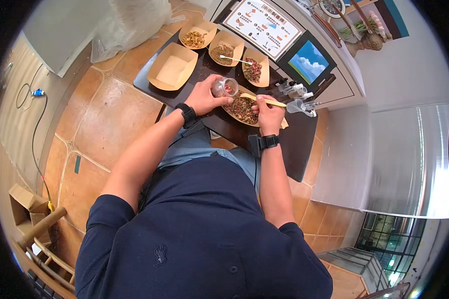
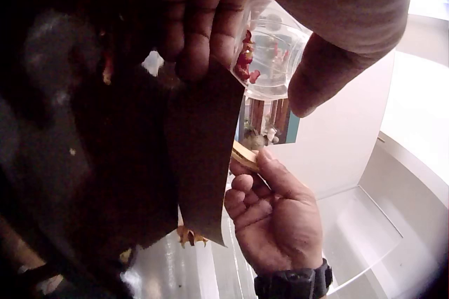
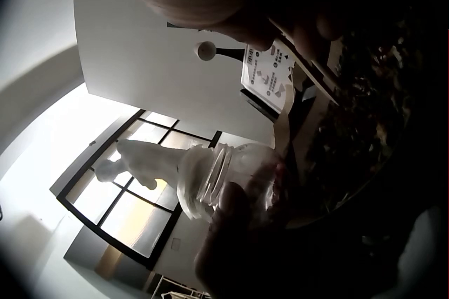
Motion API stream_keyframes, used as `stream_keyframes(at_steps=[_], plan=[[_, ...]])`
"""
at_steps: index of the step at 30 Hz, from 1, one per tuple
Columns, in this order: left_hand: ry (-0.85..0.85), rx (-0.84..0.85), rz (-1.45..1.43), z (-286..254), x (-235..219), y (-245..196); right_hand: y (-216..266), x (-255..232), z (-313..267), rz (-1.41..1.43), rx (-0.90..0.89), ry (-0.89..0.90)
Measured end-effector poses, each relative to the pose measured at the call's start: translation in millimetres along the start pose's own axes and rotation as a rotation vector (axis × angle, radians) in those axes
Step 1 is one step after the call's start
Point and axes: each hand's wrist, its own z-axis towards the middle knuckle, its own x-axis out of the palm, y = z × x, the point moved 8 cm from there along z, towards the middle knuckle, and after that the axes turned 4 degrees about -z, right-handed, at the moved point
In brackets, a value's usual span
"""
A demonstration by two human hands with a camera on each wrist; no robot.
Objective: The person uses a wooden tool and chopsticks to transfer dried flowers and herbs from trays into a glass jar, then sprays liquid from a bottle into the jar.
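Note:
The left hand grips a small clear jar, tilted above a paper tray of mixed dried petals and herbs. A few red pieces lie inside the jar in the left wrist view. Between thumb and fingers the right hand pinches a pale yellow utensil, whose far end reaches over the tray beside the jar. In the right wrist view the jar is held by the left hand's dark fingers, with the herb mix to its right.
Behind are an empty paper tray and trays of yellow pieces, brown bits and red-green petals. A white stick lies across two trays. Small bottles, an instruction sheet and a screen stand at the back right.

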Motion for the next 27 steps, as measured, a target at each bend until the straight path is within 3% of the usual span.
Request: stream_keyframes(at_steps=[19, 24, 27], plan=[[0.02, -0.02, -0.009, -0.4, 0.2, 0.0, 10.8, -15.1, -2.8, 0.206, -0.011, -0.042], [0.016, -0.026, -0.013, -0.5, 0.3, 1.0, 6.1, -14.6, 0.4, 0.562, 0.133, 0.043], [0.013, -0.024, -0.009, -0.7, 0.5, -0.3, 18.1, -13.2, -1.1, 0.605, 0.122, 0.102]])
